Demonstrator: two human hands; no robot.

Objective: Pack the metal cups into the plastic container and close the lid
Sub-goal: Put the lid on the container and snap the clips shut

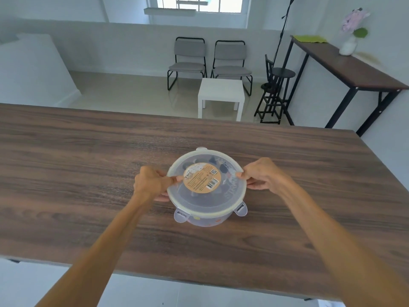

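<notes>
A round clear plastic container (207,219) stands in the middle of the wooden table (88,173). Its translucent lid (230,196), with a round tan label, lies on top of it. Dark shapes show dimly through the lid; I cannot make out the metal cups clearly. My left hand (150,183) grips the lid's left edge, thumb on top. My right hand (263,173) grips the right edge the same way. Two lid clip tabs at the near side stick outward, and one tab shows at the far rim.
Beyond the table's far edge stand two grey chairs (208,60), a small white side table (221,94) and a black stool (276,85). A dark console table (354,69) with a flower vase runs along the right wall.
</notes>
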